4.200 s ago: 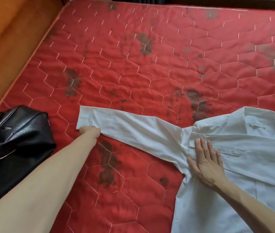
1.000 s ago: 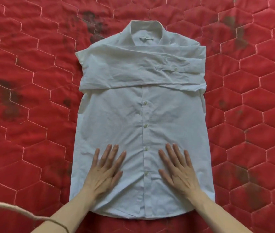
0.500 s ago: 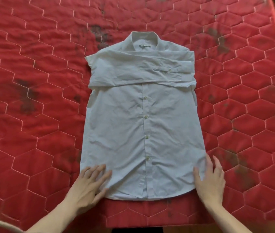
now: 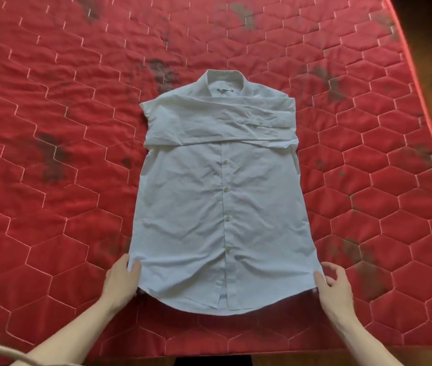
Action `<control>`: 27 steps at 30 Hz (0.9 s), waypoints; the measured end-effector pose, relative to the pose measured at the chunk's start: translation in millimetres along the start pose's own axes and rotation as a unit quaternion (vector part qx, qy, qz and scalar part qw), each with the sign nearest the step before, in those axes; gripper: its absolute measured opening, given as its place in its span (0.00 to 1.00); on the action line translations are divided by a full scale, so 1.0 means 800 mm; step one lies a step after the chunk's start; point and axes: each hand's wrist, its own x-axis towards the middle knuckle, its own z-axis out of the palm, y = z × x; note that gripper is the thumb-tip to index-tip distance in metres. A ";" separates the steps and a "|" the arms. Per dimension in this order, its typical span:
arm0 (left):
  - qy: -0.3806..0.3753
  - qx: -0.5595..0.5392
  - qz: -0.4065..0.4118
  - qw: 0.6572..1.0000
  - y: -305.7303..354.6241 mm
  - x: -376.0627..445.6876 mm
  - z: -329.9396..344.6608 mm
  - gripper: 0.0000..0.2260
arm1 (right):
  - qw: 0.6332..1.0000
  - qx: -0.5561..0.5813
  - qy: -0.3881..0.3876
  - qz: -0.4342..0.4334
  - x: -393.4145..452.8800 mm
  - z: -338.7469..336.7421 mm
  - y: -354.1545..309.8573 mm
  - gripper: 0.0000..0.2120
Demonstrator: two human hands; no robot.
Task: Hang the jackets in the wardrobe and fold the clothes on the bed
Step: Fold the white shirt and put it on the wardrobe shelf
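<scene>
- The white shirt (image 4: 217,207) lies flat near the bed's (image 4: 51,207) front edge, sleeves folded across the chest.
- My left grip (image 4: 122,280) pinches its lower left corner.
- My right grip (image 4: 335,285) pinches the lower right corner.

We find one white shirt (image 4: 220,207) lying flat and face up, buttoned down the front, collar at the far end from our grip. Both sleeves are folded across the chest, the cuff uppermost toward the right side. The cloth is lightly creased. Our grip points pinch the two lower side edges, just above the curved hem.
</scene>
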 end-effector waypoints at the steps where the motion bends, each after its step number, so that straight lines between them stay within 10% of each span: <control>1: -0.021 -0.015 0.001 1.000 0.009 0.005 -0.010 0.09 | 1.000 0.018 -0.020 0.008 0.004 -0.006 -0.008 0.11; 12: -0.068 -0.169 -0.043 0.982 0.140 0.094 -0.101 0.11 | 0.969 0.155 -0.188 0.040 0.119 -0.040 -0.160 0.18; 17: -0.051 -0.315 -0.099 0.942 0.194 0.138 -0.108 0.10 | 0.983 0.024 -0.147 -0.103 0.192 -0.024 -0.219 0.02; 23: -0.001 -0.398 -0.102 0.912 0.234 0.191 -0.095 0.08 | 0.978 -0.067 -0.088 -0.178 0.275 0.015 -0.257 0.09; 27: 0.022 -0.282 -0.049 0.958 0.239 0.204 -0.079 0.04 | 0.985 -0.029 -0.116 -0.124 0.291 0.037 -0.265 0.07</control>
